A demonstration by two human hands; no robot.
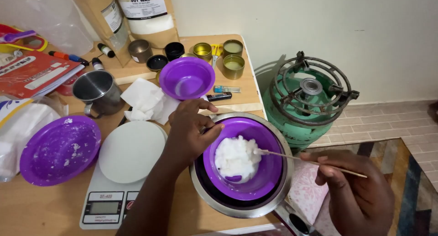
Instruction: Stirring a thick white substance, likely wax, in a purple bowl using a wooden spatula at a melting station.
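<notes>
- Wooden desk [27, 208] against a pale wall, with a green gas cylinder topped by a burner ring [306, 95] standing just beside it on the floor.
- My left hand [190, 129] is curled over the near rim of the purple plastic bowl [269, 172], thumb and fingers closed on the edge to steady it; the bowl sits nested inside a round steel pan [283, 145].
- My right hand [358, 195] pinches a thin wooden stick [315, 162] between thumb and fingers, closed on its far end, with the tip buried in the lump of white waxy flakes [237, 158] at the bowl's bottom.
- Stirring well, I judge, means keeping the left hold firm so the bowl does not spin in the pan, and working the stick from the lump's edge inward, since the mass looks clumped.
- A light pinch risks bending or snapping so slender a stick; gentle folding strokes seem safer.
- White digital kitchen scale [124, 172] and a second purple plate dusted with white crumbs [59, 149] lie to the left, well apart from the stirring.
</notes>
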